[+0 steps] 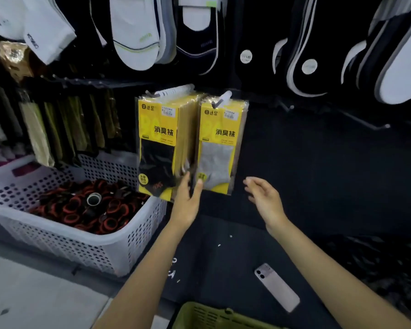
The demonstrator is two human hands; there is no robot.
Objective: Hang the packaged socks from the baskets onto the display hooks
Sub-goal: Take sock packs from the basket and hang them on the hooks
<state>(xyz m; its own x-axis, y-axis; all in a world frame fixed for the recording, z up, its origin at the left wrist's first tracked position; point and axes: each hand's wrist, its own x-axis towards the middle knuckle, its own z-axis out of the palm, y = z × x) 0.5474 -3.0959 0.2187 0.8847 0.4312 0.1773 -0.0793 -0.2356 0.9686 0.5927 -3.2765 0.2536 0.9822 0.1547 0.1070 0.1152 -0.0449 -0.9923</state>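
Observation:
Two stacks of yellow sock packs hang side by side on display hooks. The left stack (158, 143) shows black socks, the right stack (220, 143) grey ones. My left hand (188, 200) reaches up between them, its fingertips touching the bottom edges of both stacks; it grips nothing. Empty, with its fingers spread, my right hand (263, 198) hovers just right of the grey stack. The rim of a green basket (214, 315) shows at the bottom edge; its contents are hidden.
A white perforated basket (64, 236) holding red-and-black rolled items stands at the left. A phone (277, 287) lies on the dark shelf. Bare hooks (365, 119) stick out at the right. White and dark socks (138, 36) hang above, olive packs (57, 129) at the left.

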